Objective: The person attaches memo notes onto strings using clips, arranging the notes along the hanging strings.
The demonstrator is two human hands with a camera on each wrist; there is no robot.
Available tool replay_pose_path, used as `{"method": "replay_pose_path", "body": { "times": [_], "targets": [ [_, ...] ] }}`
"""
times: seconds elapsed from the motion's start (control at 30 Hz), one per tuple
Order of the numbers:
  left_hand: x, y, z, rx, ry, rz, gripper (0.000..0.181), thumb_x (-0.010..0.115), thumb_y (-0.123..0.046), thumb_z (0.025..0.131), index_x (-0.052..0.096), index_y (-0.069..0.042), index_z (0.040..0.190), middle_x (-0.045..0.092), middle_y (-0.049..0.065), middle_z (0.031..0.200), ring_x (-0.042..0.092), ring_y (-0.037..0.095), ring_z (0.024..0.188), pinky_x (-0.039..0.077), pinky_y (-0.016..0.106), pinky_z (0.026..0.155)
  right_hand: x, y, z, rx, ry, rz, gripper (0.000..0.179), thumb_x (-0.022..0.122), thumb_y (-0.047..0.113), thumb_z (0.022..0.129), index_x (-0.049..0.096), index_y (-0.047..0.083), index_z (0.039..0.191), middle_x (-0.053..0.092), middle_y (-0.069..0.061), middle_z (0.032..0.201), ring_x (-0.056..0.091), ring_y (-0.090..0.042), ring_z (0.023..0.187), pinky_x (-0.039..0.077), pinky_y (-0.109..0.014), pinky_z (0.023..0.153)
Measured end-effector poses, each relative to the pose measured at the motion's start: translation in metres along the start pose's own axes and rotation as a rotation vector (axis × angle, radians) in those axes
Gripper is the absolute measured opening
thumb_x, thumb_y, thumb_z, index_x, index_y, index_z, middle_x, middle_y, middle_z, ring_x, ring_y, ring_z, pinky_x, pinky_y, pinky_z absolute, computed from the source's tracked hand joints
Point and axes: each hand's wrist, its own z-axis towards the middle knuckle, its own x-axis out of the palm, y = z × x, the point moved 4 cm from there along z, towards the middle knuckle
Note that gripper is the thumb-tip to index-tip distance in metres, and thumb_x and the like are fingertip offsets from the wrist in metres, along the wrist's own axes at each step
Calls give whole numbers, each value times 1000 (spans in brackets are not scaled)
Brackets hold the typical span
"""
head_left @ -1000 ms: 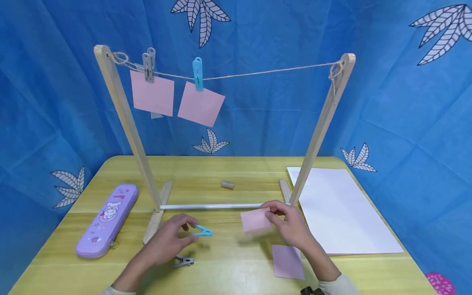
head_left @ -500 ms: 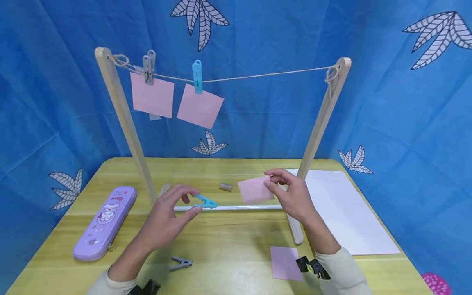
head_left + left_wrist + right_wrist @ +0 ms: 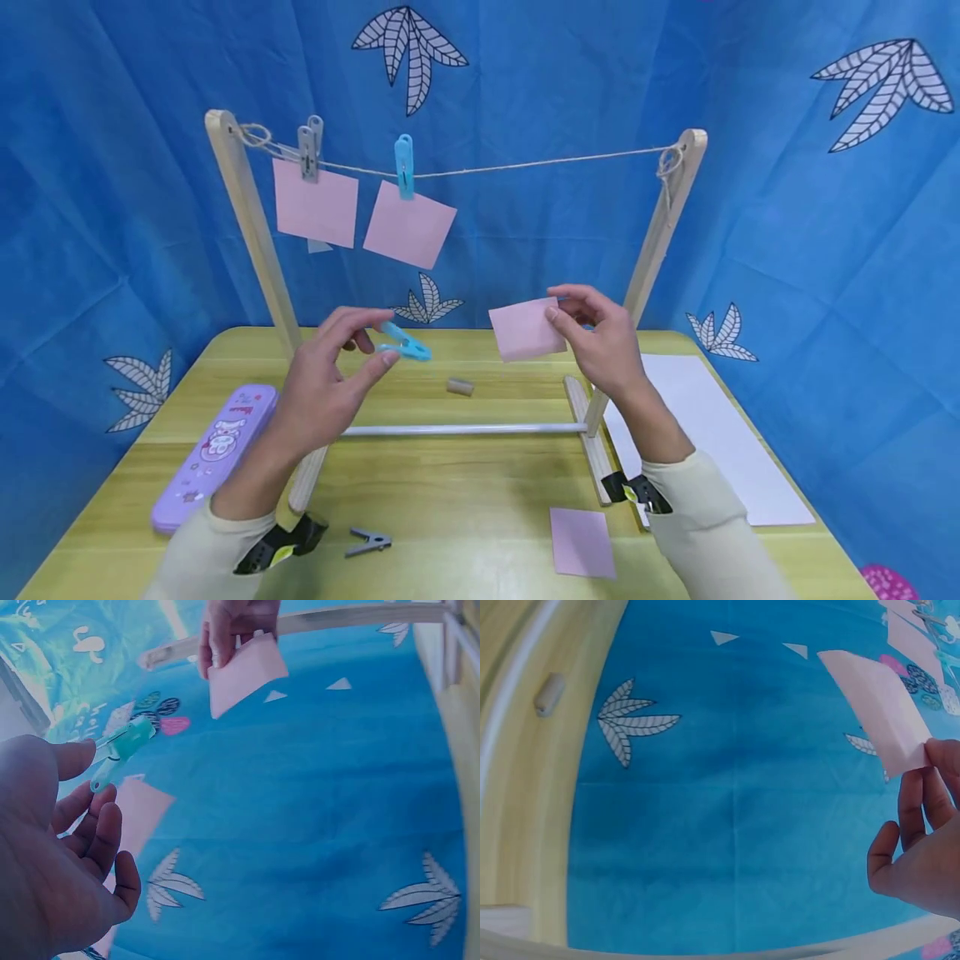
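Pink paper [image 3: 527, 330] sits just right of the frame's centre in the head view, pinched at its right edge between the thumb and fingers of the right hand [image 3: 600, 343]. At centre left, the left hand [image 3: 324, 385] holds a blue clothespin [image 3: 407, 344] by its handle end, thumb on one side and fingers on the other, nose pointing right toward the sheet but well apart from it. As a judgement, this step goes best if the right hand keeps its light hold at the margin, leaving the top edge bare and the sheet flat, and turns the slight tilt level. The left hand would do well to keep its grip at the ends of the handles, where a squeeze parts the nose most easily, and to stay clear of the sheets hanging on the string [image 3: 540, 163] at upper left. Compared with a second ago, both hands are higher: then they were low over the table [image 3: 450, 492], and now they are above the white bar [image 3: 465, 430]. The grey clothespin [image 3: 367, 542] at lower left, then partly behind the left wrist, now shows whole, and the spare pink sheet [image 3: 582, 542] remains at lower right.
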Motion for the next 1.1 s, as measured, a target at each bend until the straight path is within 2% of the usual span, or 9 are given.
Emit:
{"method": "replay_pose_path", "body": {
  "times": [0.07, 0.17, 0.43, 0.67, 0.83, 0.93, 1.1],
  "targets": [
    [-6, -7, 10, 20, -27, -2, 37, 66, -8, 91, 61, -11, 127, 60, 5, 110, 49, 10, 87, 38, 19, 76, -1, 3, 7, -8, -5, 16, 26, 66, 14, 92, 67, 8, 118, 71, -14, 90, 61, -3, 81, 48, -19, 76],
    [-15, -17, 26, 49, -69, -3, 36, 68, -8, 90, 62, -8, 125, 61, 7, 109, 49, 10, 86, 40, 19, 80, -2, 9, 17, -28, -18, 24, 28, 66, 14, 92, 66, 8, 120, 72, -16, 91, 61, -3, 83, 48, -21, 77],
    [-32, -42, 65, 125, -145, 15, 38, 67, -9, 90, 61, -4, 127, 58, 16, 101, 48, 11, 86, 38, 24, 81, 0, 22, 39, -56, -59, 37, 25, 67, 16, 91, 68, 7, 115, 71, -16, 90, 61, -8, 81, 48, -21, 73],
    [-38, -57, 88, 169, -196, 34, 39, 67, -15, 91, 61, -6, 128, 61, 15, 112, 48, 10, 92, 38, 27, 83, 1, 25, 50, -39, -79, 61, 24, 67, 16, 91, 69, 9, 114, 70, -16, 91, 61, -13, 80, 49, -21, 70],
    [-38, -67, 103, 209, -219, 93, 38, 67, -19, 91, 62, -7, 128, 62, 14, 114, 49, 15, 97, 36, 32, 85, 0, 31, 59, -13, -85, 73, 25, 67, 19, 91, 68, 11, 116, 71, -14, 95, 64, -12, 87, 50, -22, 77],
    [-37, -71, 114, 221, -219, 117, 39, 67, -22, 91, 63, -9, 128, 63, 13, 114, 50, 18, 98, 35, 35, 90, 1, 34, 64, 9, -86, 81, 29, 68, 21, 91, 67, 12, 118, 72, -14, 99, 65, -12, 91, 51, -23, 80],
    [-36, -89, 129, 179, -176, 164, 40, 64, -27, 93, 61, -13, 130, 63, 10, 119, 50, 20, 105, 35, 36, 94, 4, 38, 75, 42, -107, 140, 32, 69, 22, 90, 67, 11, 120, 73, -12, 103, 67, -14, 96, 53, -25, 85]
  ]
}}
